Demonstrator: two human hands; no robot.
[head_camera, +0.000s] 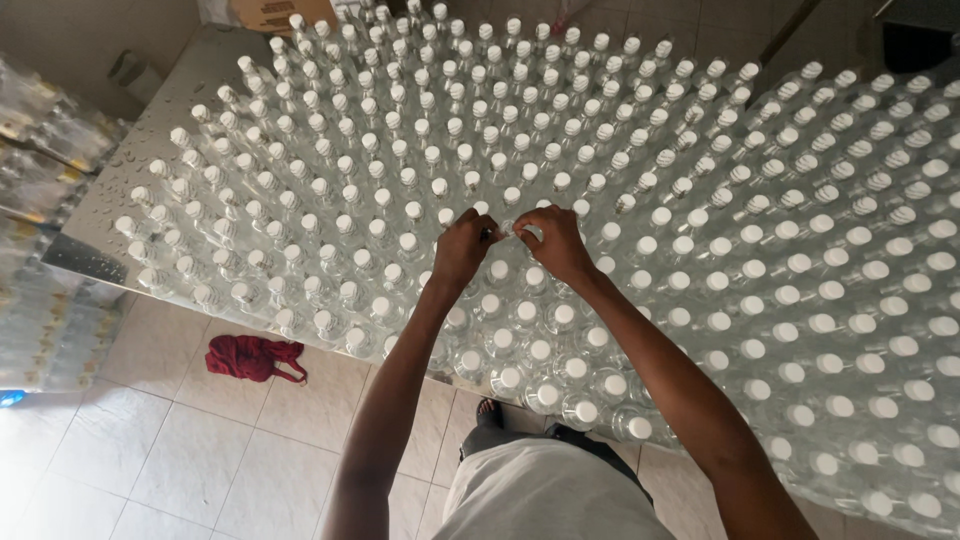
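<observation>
A metal table (150, 140) is packed with many clear plastic bottles with white caps (420, 150). Both my hands reach over the near rows. My left hand (464, 247) and my right hand (555, 243) meet over one bottle (506, 226) near the table's middle, fingertips pinched at its neck and cap. What exactly sits between the fingers is too small to tell. Capped bottles stand tightly all around both hands.
A red cloth (250, 357) lies on the tiled floor below the table's near edge. Shrink-wrapped packs of bottles (40, 160) are stacked at the left. A cardboard box (275, 14) sits beyond the table's far end. Water drops dot the table's bare left strip.
</observation>
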